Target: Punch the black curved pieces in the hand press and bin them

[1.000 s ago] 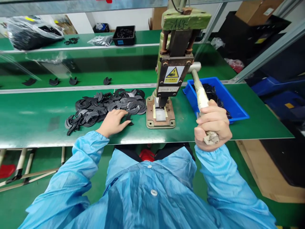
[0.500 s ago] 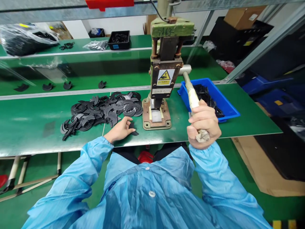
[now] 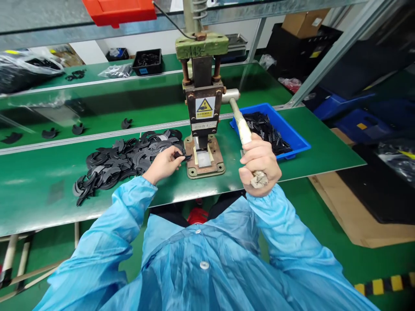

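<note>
Between the thumb and fingers of my left hand is a black curved piece, its tip at the left edge of the press base. My right hand wraps round the taped lever of the green and brown hand press. Under the ram a light metal block sits on the base. A heap of black curved pieces lies on the green table to the left of the press.
Right of the press stands a blue bin with black parts. Several loose curved pieces lie behind a metal strip. Farther back are a black tray and a plastic bag. A red bin hangs overhead.
My left hand has lifted the black piece from the table and brought it to the press base. My right hand still grips the lever. The whole view has shifted.
</note>
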Available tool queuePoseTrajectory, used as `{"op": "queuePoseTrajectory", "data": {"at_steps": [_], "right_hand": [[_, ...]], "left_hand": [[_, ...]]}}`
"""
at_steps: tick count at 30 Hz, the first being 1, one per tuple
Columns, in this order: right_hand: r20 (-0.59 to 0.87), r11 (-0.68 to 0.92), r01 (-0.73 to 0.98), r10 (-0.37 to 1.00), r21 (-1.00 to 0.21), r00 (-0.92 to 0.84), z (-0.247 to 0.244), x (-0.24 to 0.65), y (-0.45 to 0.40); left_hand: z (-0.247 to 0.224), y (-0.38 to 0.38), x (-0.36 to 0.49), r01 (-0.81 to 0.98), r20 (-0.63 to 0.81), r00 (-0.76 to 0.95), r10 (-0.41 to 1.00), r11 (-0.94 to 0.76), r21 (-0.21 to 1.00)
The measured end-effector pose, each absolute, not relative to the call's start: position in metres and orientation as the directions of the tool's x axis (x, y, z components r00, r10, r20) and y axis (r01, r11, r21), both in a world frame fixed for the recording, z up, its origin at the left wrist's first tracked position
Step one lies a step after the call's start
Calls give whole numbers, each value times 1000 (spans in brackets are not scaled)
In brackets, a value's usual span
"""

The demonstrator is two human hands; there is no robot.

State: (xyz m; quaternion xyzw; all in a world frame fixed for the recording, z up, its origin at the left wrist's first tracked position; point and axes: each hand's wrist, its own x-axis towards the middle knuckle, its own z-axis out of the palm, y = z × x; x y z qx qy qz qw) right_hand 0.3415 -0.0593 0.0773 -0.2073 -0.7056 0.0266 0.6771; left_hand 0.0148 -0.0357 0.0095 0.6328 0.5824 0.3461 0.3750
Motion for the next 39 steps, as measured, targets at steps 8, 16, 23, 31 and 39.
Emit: {"op": "queuePoseTrajectory", "data": {"at_steps": [8,16,23,31,39], "right_hand": [[942,913,248,337,-323,-13,76,343,-60],[949,925,221,316,-310,5,74,341,-58],[947,924,224,321,-310,-12,75,343,-59],[944,922,212,330,-325,13,74,340,-61],[953,925,237,303,-297,13,73,341,-56]], "left_hand": [[-6,-7,58,228,-13,-18,1000,17,974],[9,6,52,193,-219,87,972,199,961],[22,27,70,272,-248,164,955,198,942],[38,42,78,424,-353,187,917,249,871],[34,37,91,409,-377,108,920,304,860]]}}
